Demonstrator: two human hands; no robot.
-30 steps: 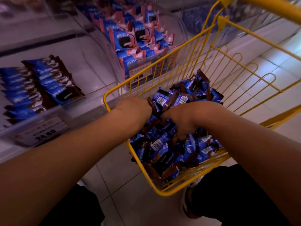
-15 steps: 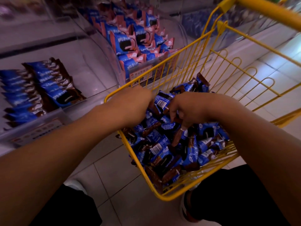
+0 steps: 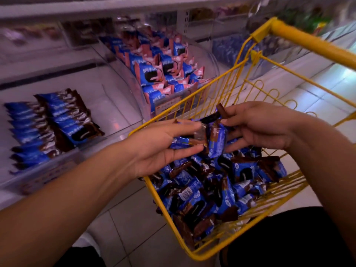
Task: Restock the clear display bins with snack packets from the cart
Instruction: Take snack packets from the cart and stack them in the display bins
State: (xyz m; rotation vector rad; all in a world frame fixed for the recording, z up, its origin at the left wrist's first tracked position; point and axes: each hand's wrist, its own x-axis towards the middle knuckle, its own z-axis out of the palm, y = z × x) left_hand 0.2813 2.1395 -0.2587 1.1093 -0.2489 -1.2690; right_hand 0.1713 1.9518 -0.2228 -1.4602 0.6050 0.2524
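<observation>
A yellow wire cart [image 3: 227,253] holds a heap of blue-and-brown snack packets [image 3: 208,191]. Above the heap, my left hand [image 3: 163,149] grips a small stack of these packets between thumb and fingers. My right hand [image 3: 258,126] faces it and pinches a packet [image 3: 216,138] at the stack's right end, with a brown packet end sticking up by its fingertips. To the left, a clear display bin [image 3: 115,120] holds two neat rows of the same blue-and-brown packets [image 3: 50,128], with bare floor on its right side.
A second clear bin [image 3: 210,60] behind the cart holds blue-and-pink packets. More bins and shelves run along the back. The cart's yellow handle [image 3: 316,47] crosses the upper right. White floor tiles lie below and to the right.
Both hands have risen out of the heap in the cart with a bunch of packets held between them. The view has tilted up, showing more of the shelves.
</observation>
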